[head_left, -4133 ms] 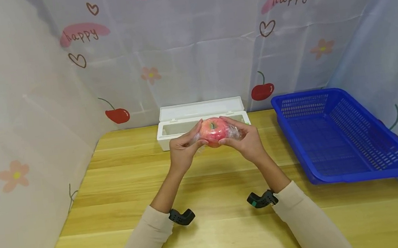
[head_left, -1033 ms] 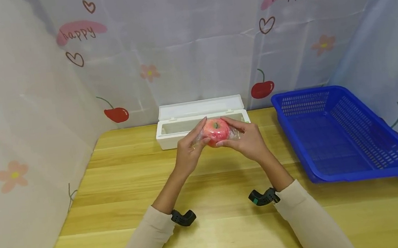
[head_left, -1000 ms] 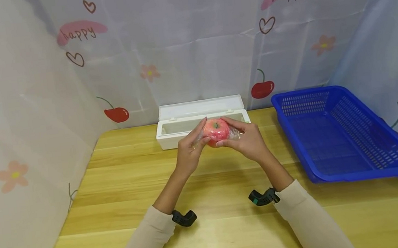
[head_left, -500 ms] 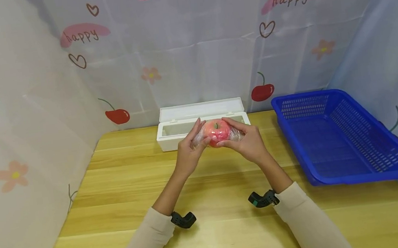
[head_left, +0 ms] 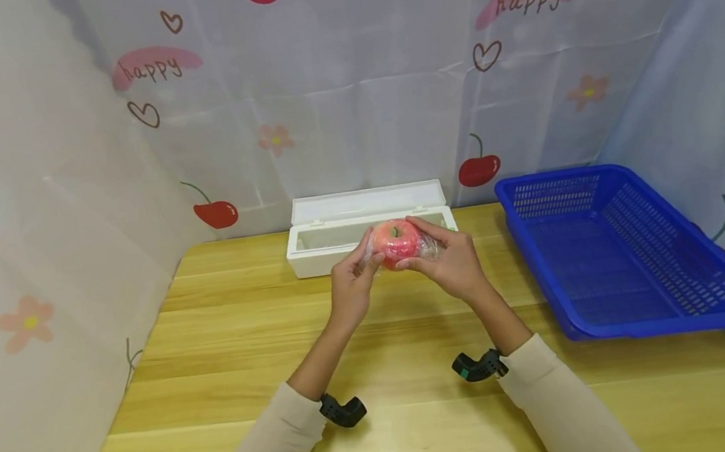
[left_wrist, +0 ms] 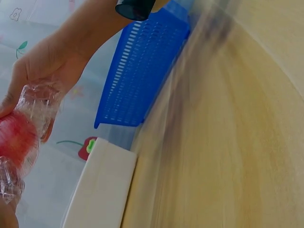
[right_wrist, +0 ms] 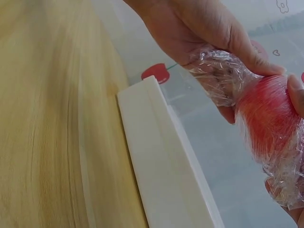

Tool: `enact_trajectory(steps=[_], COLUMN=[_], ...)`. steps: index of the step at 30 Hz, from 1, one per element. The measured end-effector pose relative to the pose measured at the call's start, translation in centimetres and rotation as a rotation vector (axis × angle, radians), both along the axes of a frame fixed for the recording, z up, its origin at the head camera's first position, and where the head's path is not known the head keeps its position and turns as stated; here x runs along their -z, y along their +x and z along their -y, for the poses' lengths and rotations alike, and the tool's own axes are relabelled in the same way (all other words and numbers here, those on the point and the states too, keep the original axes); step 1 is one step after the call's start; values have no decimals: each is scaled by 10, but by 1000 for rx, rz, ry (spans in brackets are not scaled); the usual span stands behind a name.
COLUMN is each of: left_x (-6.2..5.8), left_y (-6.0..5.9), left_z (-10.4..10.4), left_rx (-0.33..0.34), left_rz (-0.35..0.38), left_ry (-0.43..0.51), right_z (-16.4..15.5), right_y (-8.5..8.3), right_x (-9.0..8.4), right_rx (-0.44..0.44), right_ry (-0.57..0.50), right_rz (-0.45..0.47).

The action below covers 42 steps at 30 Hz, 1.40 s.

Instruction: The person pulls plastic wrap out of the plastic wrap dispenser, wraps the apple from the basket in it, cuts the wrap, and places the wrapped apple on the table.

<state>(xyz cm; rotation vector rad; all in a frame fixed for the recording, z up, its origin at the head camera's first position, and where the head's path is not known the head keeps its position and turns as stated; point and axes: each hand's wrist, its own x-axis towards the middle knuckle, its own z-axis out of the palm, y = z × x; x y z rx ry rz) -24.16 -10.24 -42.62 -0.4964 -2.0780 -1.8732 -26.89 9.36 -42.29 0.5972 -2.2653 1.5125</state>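
Observation:
A red apple (head_left: 396, 241) wrapped in clear cling film is held above the wooden table (head_left: 230, 360), in front of the white box (head_left: 329, 256). My left hand (head_left: 364, 257) grips its left side, fingers curled on the film. My right hand (head_left: 424, 246) cups the right side and underside, thumb on top. In the left wrist view the wrapped apple (left_wrist: 14, 142) sits under my right hand (left_wrist: 40, 71). The right wrist view shows my left hand (right_wrist: 209, 33) pinching bunched film beside the apple (right_wrist: 268, 118).
The long white box stands open with its lid (head_left: 366, 201) raised at the table's back edge. A blue slatted basket (head_left: 614, 249) stands at the right. Printed curtains (head_left: 347, 93) close in the back and both sides.
My left hand's fingers, stretched up over the film half a second ago, have curled down against the apple's left side. The apple and right hand have hardly moved.

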Motion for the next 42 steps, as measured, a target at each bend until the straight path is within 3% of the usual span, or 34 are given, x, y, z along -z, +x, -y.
enact_trajectory(steps=[1, 12, 19, 27, 30, 36, 39, 42], left_x=[-4, 0, 1, -6, -13, -18, -11, 1], left_y=[3, 6, 4, 1, 0, 1, -1, -5], left_z=[-1, -7, -7, 3, 9, 13, 11, 6], left_rx=[-7, -105, -96, -122, -83, 77, 103, 102], left_rz=[3, -73, -137, -208, -203, -106, -49, -18], left_ry=[11, 104, 221, 99, 67, -61, -105, -80], right_z=[0, 2, 2, 1, 2, 3, 4, 4], right_y=[0, 1, -1, 0, 1, 2, 3, 4], right_x=[1, 3, 5, 1, -1, -1, -2, -1], right_rx=[5, 30, 24, 30, 13, -33, -27, -20], right_ry=[5, 19, 12, 3, -8, -27, -33, -45], right_rz=[-8, -60, -72, -64, -40, -15, -28, -42])
